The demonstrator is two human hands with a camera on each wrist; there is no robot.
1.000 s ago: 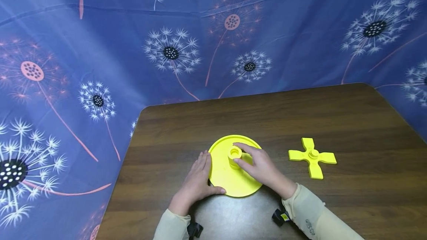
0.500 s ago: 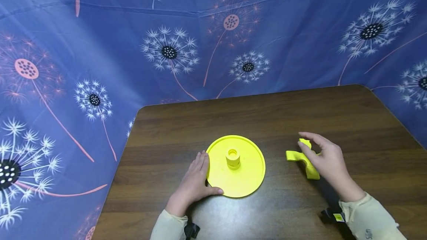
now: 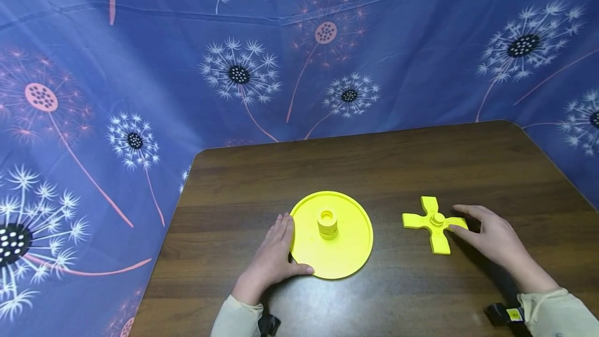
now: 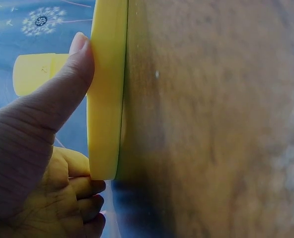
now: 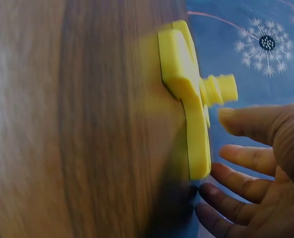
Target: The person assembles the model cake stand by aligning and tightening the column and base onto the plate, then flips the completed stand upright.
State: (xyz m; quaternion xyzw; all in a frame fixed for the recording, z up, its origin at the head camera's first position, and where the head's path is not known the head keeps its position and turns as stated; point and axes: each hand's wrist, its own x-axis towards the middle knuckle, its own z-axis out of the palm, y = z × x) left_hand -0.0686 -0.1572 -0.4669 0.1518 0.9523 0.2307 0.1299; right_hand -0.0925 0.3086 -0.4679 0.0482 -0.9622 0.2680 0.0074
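Note:
A round yellow disc with a raised rim lies on the wooden table, a hollow post standing up from its middle. My left hand rests against its edge, straight fingers along the left side and thumb on the near rim. To the right lies a yellow cross-shaped piece, flat, with a short stepped peg at its centre. My right hand is spread at the cross's right arm, thumb and forefinger apart on either side of it. The right wrist view shows the thumb beside the peg.
The brown wooden table carries both yellow pieces. Behind it and to the left hangs a blue cloth printed with dandelions. Dark wrist cameras sit at the cuffs, the right one close over the table.
My right hand has left the post on the disc and moved right, over the cross, to its right arm. The left hand and the disc have stayed in place.

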